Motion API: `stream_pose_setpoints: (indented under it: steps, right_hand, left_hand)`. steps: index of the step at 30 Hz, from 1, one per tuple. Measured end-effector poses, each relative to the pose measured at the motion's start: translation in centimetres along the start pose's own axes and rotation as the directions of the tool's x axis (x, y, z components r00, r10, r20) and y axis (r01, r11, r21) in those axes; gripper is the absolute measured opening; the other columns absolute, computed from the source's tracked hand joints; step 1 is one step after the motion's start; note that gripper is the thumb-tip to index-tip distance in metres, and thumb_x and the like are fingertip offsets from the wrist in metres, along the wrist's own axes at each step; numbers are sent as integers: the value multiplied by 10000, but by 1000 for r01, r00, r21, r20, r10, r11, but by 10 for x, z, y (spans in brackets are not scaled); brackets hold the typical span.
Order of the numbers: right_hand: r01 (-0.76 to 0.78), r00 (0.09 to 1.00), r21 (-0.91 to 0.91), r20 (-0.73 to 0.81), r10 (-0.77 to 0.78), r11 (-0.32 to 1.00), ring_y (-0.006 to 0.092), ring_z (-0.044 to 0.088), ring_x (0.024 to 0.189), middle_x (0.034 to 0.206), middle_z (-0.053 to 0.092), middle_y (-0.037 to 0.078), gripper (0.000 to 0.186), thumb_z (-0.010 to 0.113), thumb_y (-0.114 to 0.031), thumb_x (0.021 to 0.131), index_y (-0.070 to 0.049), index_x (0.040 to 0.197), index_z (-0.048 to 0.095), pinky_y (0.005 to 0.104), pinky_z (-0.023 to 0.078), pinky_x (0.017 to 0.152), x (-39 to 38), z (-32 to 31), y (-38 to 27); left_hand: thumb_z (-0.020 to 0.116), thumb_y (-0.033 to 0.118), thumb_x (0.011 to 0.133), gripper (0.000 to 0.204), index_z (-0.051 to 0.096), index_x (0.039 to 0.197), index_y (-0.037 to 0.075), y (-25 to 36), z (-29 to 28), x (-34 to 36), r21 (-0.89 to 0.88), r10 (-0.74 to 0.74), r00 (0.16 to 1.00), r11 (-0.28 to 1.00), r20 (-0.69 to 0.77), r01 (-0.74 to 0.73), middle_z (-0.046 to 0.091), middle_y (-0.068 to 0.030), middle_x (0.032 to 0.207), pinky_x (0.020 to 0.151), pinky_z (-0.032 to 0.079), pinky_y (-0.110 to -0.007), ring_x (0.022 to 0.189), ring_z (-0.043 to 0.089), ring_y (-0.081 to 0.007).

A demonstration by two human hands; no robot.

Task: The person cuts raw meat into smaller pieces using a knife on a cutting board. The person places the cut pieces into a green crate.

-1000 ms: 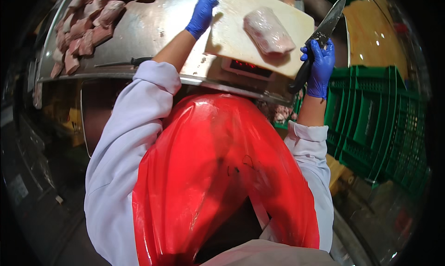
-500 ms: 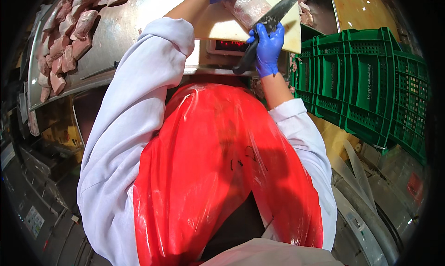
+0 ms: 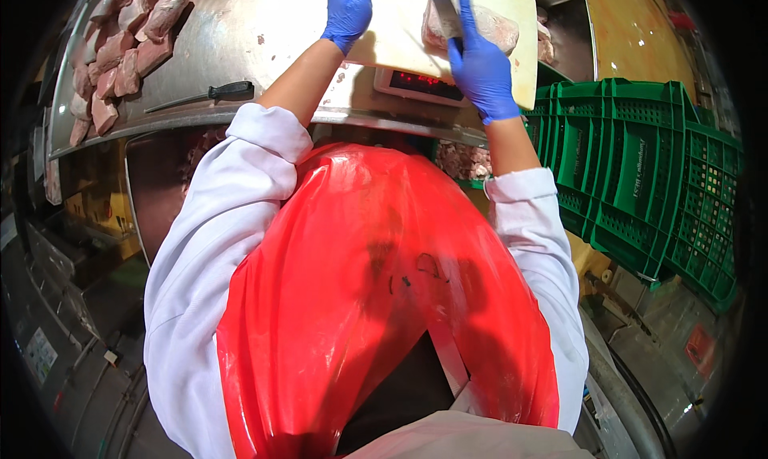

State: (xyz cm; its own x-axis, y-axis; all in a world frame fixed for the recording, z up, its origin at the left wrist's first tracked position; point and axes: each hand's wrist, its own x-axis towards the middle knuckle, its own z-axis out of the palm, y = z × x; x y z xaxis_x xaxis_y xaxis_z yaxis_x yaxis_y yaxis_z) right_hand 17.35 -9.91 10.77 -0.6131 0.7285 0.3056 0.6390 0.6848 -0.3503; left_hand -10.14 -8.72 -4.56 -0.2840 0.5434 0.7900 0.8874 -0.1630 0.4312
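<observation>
My right hand (image 3: 485,71), in a blue glove, grips a large knife (image 3: 442,3). Its index finger stretches forward near the blade, and the handle is mostly covered by the palm. The blade lies across a pale slab of meat (image 3: 494,32) on the white cutting board (image 3: 392,35), pointing away from me. The blade's tip runs out of the picture at the top. My left hand (image 3: 349,15), also blue-gloved, is over the board to the left of the meat. It seems empty with fingers loosely apart; their tips reach the upper edge.
Several pieces of meat (image 3: 120,55) lie at the left of the metal table (image 3: 240,47). A thin dark-handled tool (image 3: 228,90) rests near its front edge. A red-lit display (image 3: 420,84) sits under the board. Green crates (image 3: 620,155) stand at right; meat scraps (image 3: 464,161) lie below the table edge.
My left hand has come off the meat, leftward and nearer. My right hand has moved right, and the knife now points forward over the meat instead of slanting right. My view has shifted.
</observation>
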Motion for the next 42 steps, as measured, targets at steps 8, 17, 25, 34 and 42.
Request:
stream_pose_setpoints:
  steps: [8,17,25,34,42]
  right_hand:
    - [136,974,-223,211,-88,965,358,632,560,737,633,143,826,543,-31,857,-309,1579,254,481,524,527,-63,-11,24]
    - [-47,931,-134,352,92,990,352,642,586,768,658,160,820,596,-42,884,-272,1587,244,467,510,567,-169,-84,50]
    - [-379,925,255,99,366,889,375,702,707,878,705,233,737,587,-93,929,-147,1582,250,421,531,617,-138,-58,18]
    - [-322,934,-7,-165,316,947,405,658,626,736,661,226,694,519,-152,935,-156,1578,259,491,524,574,-8,34,-43]
    - [-447,870,-333,53,490,830,363,633,558,720,651,161,803,545,-91,875,-175,1596,202,489,519,511,-81,45,-93]
  left_hand:
    - [499,216,1043,372,527,1286,-64,32,-56,14,-415,-505,855,757,119,505,642,-214,1137,944,489,-358,1064,614,-287]
    - [697,248,896,323,622,1147,60,113,-53,18,-528,-366,901,731,231,432,671,-107,1034,906,495,-358,1036,640,-283]
    - [697,240,856,228,638,993,67,127,-74,9,-319,370,697,924,615,-209,616,-135,1100,886,484,-440,992,587,-338]
    - [719,204,845,209,657,1009,91,74,-103,53,-464,369,777,879,510,-112,648,-117,1047,844,526,-412,962,632,-324]
    - [726,158,868,179,675,1008,57,33,-85,82,-586,153,877,793,455,165,673,-101,968,758,537,-326,849,673,-216]
